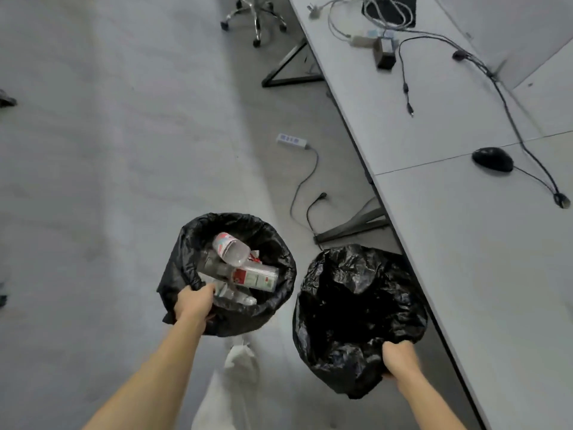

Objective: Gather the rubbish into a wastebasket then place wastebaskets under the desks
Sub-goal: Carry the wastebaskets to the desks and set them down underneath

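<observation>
Two wastebaskets lined with black bags hang over the grey floor. The left wastebasket (pixel 279 243) holds rubbish: a clear plastic bottle (pixel 231 247), a flattened red-and-white bottle (pixel 255 277) and scraps. My left hand (pixel 195 301) grips its near rim. The right wastebasket (pixel 356 305) looks empty inside; its liner is crumpled. My right hand (pixel 400 360) grips its near rim. This basket sits close to the edge of the grey desk (pixel 449 243).
A power strip (pixel 291 140) and loose cables (pixel 305 187) lie on the floor by the desk legs (pixel 350 226). A black mouse (pixel 492 159), cables and adapters lie on the desk. A chair base (pixel 254 17) stands at the back.
</observation>
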`<state>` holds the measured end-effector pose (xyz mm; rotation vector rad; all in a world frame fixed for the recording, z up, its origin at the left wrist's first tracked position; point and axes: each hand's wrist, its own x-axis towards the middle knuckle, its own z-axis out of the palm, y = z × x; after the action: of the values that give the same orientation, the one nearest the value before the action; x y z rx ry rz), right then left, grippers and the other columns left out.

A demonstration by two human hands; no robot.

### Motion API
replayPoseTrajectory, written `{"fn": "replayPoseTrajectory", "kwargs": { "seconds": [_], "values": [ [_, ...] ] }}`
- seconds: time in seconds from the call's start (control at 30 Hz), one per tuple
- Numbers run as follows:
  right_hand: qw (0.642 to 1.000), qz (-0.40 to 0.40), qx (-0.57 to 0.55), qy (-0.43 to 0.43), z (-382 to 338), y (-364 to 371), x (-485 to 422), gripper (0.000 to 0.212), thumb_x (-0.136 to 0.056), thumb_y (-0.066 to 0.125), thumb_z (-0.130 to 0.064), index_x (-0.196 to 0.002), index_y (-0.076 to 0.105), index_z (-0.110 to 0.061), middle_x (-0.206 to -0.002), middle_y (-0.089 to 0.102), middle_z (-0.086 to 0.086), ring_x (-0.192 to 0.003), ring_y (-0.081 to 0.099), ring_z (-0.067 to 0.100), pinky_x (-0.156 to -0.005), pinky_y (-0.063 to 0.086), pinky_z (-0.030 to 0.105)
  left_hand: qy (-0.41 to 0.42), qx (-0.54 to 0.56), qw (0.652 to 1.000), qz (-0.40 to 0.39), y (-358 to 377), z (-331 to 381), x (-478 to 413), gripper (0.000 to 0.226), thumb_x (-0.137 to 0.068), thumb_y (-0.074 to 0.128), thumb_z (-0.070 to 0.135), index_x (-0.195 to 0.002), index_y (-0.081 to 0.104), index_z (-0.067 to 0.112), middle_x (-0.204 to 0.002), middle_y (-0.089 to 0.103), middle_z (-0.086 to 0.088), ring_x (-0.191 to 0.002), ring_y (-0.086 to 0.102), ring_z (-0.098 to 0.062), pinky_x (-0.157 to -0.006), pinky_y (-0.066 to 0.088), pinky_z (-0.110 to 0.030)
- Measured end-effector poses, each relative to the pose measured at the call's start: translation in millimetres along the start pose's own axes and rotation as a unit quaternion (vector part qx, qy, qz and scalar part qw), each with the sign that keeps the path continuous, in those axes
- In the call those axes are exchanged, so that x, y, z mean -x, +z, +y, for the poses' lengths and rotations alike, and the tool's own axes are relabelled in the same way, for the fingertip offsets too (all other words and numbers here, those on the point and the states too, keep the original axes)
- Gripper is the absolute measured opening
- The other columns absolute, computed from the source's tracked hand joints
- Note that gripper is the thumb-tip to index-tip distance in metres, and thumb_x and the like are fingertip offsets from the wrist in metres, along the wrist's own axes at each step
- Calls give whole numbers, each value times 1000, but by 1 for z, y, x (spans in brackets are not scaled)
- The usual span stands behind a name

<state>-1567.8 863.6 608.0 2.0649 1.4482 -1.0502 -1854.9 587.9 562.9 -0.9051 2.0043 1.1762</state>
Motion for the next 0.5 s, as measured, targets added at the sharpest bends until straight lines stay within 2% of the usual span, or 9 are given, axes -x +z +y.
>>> {"fn": "replayPoseTrajectory", "kwargs": {
  "seconds": [0.13,0.23,0.33,0.43,0.47,0.5],
  "values": [
    [999,32,0,19,-38,41,-35,27,-93,47,-13,-117,48,-2,-112,57,18,-98,56,37,-86,50,44,9,-91,996,-11,57,28,-83,63,-73,62,39,-130,54,14,-121,61,-14,-106,58,-40,-88,56,-51],
    [998,40,-26,50,-47,89,-96,29,-91,46,-13,-117,49,-1,-108,60,19,-97,59,40,-87,52,49,25,-129,991,-24,115,28,-158,56,-63,61,33,-116,59,15,-110,65,-14,-99,61,-39,-85,57,-52],
    [995,41,-52,71,-45,132,-150,41,-89,46,-14,-127,48,0,-107,62,16,-97,60,39,-89,53,51,29,-139,989,-37,167,11,-230,53,-57,62,28,-109,60,18,-103,66,-13,-93,65,-39,-80,59,-52],
    [991,38,-74,101,-39,162,-190,42,-93,46,-14,-133,44,-1,-89,55,7,-92,57,37,-90,53,50,25,-139,989,-53,215,-13,-291,52,-55,62,22,-107,59,20,-104,68,-14,-92,66,-39,-79,59,-53],
    [990,43,-78,107,-36,170,-201,43,-93,46,-14,-135,44,-1,-91,56,8,-95,57,38,-90,53,50,26,-138,989,-54,230,-20,-302,52,-56,63,21,-108,59,19,-106,68,-13,-93,66,-39,-80,59,-53],
    [988,52,-90,110,-36,174,-207,47,-92,47,-16,-137,43,-2,-103,59,11,-101,57,40,-93,52,50,29,-132,989,-57,239,-24,-309,53,-57,63,20,-110,58,18,-107,67,-13,-95,66,-38,-81,59,-52]
  ]
}}
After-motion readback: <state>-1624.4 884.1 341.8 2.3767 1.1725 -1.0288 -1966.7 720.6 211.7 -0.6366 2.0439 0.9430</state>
